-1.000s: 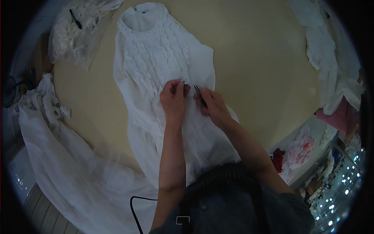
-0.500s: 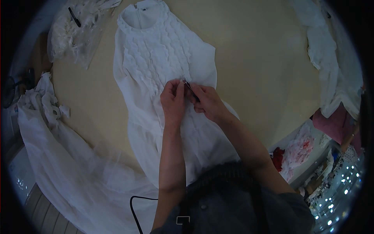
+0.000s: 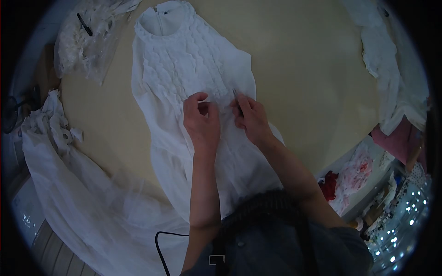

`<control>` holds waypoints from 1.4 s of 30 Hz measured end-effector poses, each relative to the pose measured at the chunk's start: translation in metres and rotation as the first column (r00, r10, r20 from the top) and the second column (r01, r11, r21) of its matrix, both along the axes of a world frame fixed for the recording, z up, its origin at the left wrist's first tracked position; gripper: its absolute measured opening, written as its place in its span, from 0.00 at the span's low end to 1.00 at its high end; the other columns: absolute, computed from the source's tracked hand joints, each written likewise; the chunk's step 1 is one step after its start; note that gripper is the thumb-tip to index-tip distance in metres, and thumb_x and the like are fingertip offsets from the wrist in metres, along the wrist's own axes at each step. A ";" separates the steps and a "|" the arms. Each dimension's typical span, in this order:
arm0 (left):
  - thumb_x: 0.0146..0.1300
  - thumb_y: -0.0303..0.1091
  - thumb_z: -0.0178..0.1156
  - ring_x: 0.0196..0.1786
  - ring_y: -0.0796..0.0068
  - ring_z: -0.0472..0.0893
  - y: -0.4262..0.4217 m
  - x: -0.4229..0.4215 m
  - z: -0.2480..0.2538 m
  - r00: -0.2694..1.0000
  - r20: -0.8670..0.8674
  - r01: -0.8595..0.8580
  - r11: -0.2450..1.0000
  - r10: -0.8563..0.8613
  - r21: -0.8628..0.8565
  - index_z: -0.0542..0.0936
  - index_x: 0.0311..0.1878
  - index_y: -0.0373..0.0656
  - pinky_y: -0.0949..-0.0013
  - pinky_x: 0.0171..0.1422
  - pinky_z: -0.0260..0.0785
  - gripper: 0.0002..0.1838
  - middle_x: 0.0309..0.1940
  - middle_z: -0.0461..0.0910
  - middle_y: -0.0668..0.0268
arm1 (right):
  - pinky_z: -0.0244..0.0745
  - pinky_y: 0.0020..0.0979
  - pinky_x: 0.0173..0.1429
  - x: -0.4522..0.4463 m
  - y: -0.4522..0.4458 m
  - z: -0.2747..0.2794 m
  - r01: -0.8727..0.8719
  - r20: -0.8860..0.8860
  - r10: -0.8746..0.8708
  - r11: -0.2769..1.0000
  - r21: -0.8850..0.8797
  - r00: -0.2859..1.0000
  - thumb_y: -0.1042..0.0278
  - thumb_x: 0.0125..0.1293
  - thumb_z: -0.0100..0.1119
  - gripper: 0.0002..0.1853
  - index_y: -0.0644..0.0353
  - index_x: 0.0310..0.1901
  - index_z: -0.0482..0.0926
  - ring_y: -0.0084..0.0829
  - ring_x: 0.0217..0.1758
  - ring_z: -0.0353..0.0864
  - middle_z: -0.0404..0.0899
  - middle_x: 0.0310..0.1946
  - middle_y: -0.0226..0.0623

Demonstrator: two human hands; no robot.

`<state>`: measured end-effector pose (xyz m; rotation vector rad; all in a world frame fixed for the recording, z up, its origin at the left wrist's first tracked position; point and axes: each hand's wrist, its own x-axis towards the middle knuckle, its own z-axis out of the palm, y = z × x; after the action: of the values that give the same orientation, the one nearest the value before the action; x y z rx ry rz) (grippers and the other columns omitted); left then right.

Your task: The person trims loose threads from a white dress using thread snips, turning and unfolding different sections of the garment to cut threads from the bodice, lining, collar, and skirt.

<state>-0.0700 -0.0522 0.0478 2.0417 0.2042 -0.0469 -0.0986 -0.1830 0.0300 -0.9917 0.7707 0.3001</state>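
Note:
A white dress (image 3: 184,64) with ruffled strips down its front lies on the tan table, collar toward the far edge. My left hand (image 3: 201,120) rests over its waist, thumb and fingers curled but apart, with nothing seen between them. To the right, my right hand (image 3: 251,117) is closed round a small dark tool (image 3: 237,101), whose thin tip points up and away over the dress. The tool looks like small snips or tweezers; its lower part is hidden in my fingers.
A clear bag (image 3: 87,46) of pale scraps with a black pen (image 3: 84,25) lies at the far left. White tulle fabric (image 3: 92,198) spreads at the near left, more white cloth (image 3: 380,55) at the right edge. Pink cloth (image 3: 399,140) and red fabric (image 3: 328,185) lie lower right.
My hands met at the dress's waist half a second ago and are now apart. My left fingers have opened from their pinch; my right hand has moved right with the tool.

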 end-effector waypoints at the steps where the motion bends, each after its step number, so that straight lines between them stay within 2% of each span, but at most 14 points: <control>1: 0.63 0.23 0.59 0.38 0.68 0.82 -0.008 0.003 0.002 0.997 0.040 0.064 0.998 -0.065 0.021 0.79 0.45 0.37 0.67 0.43 0.75 0.08 0.39 0.80 0.59 | 0.52 0.23 0.20 -0.002 0.000 -0.004 0.001 0.016 -0.001 1.000 0.000 1.000 0.55 0.78 0.47 0.18 0.59 0.35 0.76 0.15 0.17 0.58 0.67 0.21 0.24; 5: 0.62 0.24 0.60 0.38 0.59 0.83 -0.029 0.012 -0.017 0.968 0.120 0.190 0.959 -0.218 0.210 0.80 0.45 0.39 0.62 0.43 0.76 0.08 0.40 0.81 0.57 | 0.52 0.22 0.21 -0.005 0.000 -0.013 0.035 0.093 -0.039 0.998 0.049 0.995 0.54 0.79 0.46 0.18 0.59 0.37 0.76 0.15 0.18 0.58 0.67 0.20 0.24; 8: 0.61 0.24 0.60 0.39 0.53 0.82 -0.029 0.014 -0.028 0.965 0.118 0.198 0.944 -0.235 0.263 0.81 0.44 0.39 0.58 0.44 0.75 0.08 0.39 0.81 0.56 | 0.52 0.22 0.21 -0.006 -0.001 -0.013 0.027 0.096 -0.037 0.995 0.098 0.995 0.54 0.79 0.46 0.17 0.59 0.39 0.76 0.15 0.18 0.57 0.66 0.20 0.23; 11: 0.64 0.24 0.58 0.37 0.58 0.84 -0.023 0.016 -0.031 0.969 0.148 0.157 0.954 -0.199 0.255 0.80 0.42 0.37 0.62 0.40 0.76 0.05 0.36 0.81 0.58 | 0.53 0.21 0.22 -0.006 -0.006 -0.011 -0.019 0.061 0.011 0.992 0.127 0.998 0.53 0.80 0.43 0.19 0.59 0.40 0.76 0.14 0.18 0.57 0.67 0.23 0.23; 12: 0.65 0.24 0.57 0.36 0.62 0.84 -0.021 0.016 -0.030 0.992 0.049 0.117 0.991 -0.120 0.058 0.80 0.42 0.36 0.64 0.40 0.76 0.05 0.34 0.81 0.59 | 0.52 0.22 0.22 -0.006 -0.007 -0.008 -0.049 0.062 0.042 0.992 0.118 0.997 0.53 0.79 0.45 0.18 0.59 0.39 0.76 0.14 0.18 0.56 0.67 0.22 0.23; 14: 0.67 0.24 0.57 0.34 0.71 0.84 -0.016 0.014 -0.025 0.982 -0.189 -0.044 0.949 -0.017 -0.312 0.79 0.42 0.34 0.68 0.39 0.76 0.04 0.32 0.82 0.61 | 0.51 0.22 0.21 -0.005 -0.009 -0.002 -0.114 0.063 0.108 0.988 0.101 0.992 0.54 0.78 0.48 0.18 0.59 0.37 0.76 0.14 0.18 0.56 0.66 0.22 0.23; 17: 0.69 0.24 0.56 0.32 0.80 0.80 -0.006 0.015 -0.026 0.965 -0.263 -0.102 0.895 -0.017 -0.435 0.79 0.41 0.33 0.74 0.39 0.74 0.05 0.30 0.82 0.64 | 0.50 0.22 0.21 -0.001 -0.009 0.008 -0.228 0.031 0.226 0.967 0.118 0.974 0.54 0.78 0.49 0.18 0.59 0.35 0.76 0.14 0.18 0.55 0.66 0.22 0.23; 20: 0.69 0.24 0.56 0.31 0.81 0.79 -0.006 0.013 -0.028 0.967 -0.254 -0.127 0.863 -0.002 -0.489 0.79 0.41 0.32 0.75 0.39 0.73 0.05 0.30 0.81 0.66 | 0.50 0.22 0.21 0.006 -0.006 0.008 -0.246 0.005 0.248 0.958 0.145 0.969 0.54 0.77 0.49 0.18 0.59 0.34 0.76 0.14 0.18 0.55 0.66 0.22 0.23; 23: 0.70 0.24 0.56 0.31 0.82 0.78 -0.005 0.011 -0.031 0.971 -0.240 -0.115 0.856 -0.011 -0.504 0.79 0.41 0.32 0.76 0.39 0.72 0.05 0.30 0.81 0.66 | 0.50 0.21 0.20 0.010 -0.006 0.003 -0.273 -0.010 0.279 0.945 0.183 0.960 0.53 0.79 0.47 0.19 0.60 0.37 0.76 0.13 0.17 0.53 0.67 0.23 0.24; 26: 0.70 0.25 0.56 0.32 0.82 0.78 -0.003 0.011 -0.029 0.960 -0.278 -0.112 0.851 -0.042 -0.513 0.79 0.41 0.32 0.77 0.40 0.71 0.05 0.31 0.81 0.66 | 0.50 0.23 0.21 0.012 -0.004 0.001 -0.240 -0.015 0.248 0.951 0.196 0.969 0.53 0.77 0.50 0.19 0.59 0.32 0.75 0.14 0.17 0.54 0.65 0.21 0.23; 29: 0.70 0.24 0.56 0.32 0.83 0.77 -0.004 0.011 -0.028 0.957 -0.289 -0.128 0.847 -0.031 -0.516 0.80 0.41 0.32 0.77 0.41 0.71 0.05 0.31 0.81 0.67 | 0.50 0.23 0.21 0.013 -0.002 0.002 -0.204 -0.027 0.214 0.957 0.208 0.976 0.53 0.77 0.50 0.19 0.59 0.32 0.75 0.14 0.17 0.54 0.66 0.21 0.23; 38: 0.70 0.24 0.56 0.33 0.84 0.77 -0.004 0.012 -0.023 0.956 -0.286 -0.096 0.863 -0.058 -0.496 0.80 0.42 0.32 0.78 0.41 0.71 0.05 0.31 0.82 0.66 | 0.50 0.23 0.20 0.012 0.003 0.002 -0.145 -0.037 0.156 0.967 0.207 0.987 0.53 0.77 0.50 0.18 0.57 0.33 0.75 0.14 0.16 0.54 0.66 0.21 0.23; 41: 0.70 0.24 0.55 0.32 0.84 0.77 -0.004 0.013 -0.018 0.963 -0.260 -0.055 0.885 -0.075 -0.462 0.80 0.42 0.33 0.78 0.40 0.71 0.06 0.31 0.82 0.66 | 0.50 0.22 0.20 0.011 0.006 -0.001 -0.128 -0.036 0.139 0.969 0.213 0.990 0.54 0.77 0.50 0.18 0.57 0.33 0.75 0.14 0.16 0.54 0.66 0.21 0.23; 42: 0.70 0.24 0.55 0.32 0.84 0.78 -0.004 0.012 -0.023 0.977 -0.204 -0.026 0.902 -0.070 -0.431 0.80 0.42 0.33 0.77 0.40 0.71 0.06 0.31 0.82 0.65 | 0.50 0.22 0.20 0.011 0.007 -0.002 -0.125 -0.040 0.136 0.971 0.203 0.990 0.54 0.77 0.50 0.17 0.57 0.34 0.76 0.14 0.16 0.54 0.66 0.21 0.22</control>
<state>-0.0581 -0.0559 0.0244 1.5917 0.2790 -0.3036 -0.0880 -0.1763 0.0281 -0.8482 0.7101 0.5102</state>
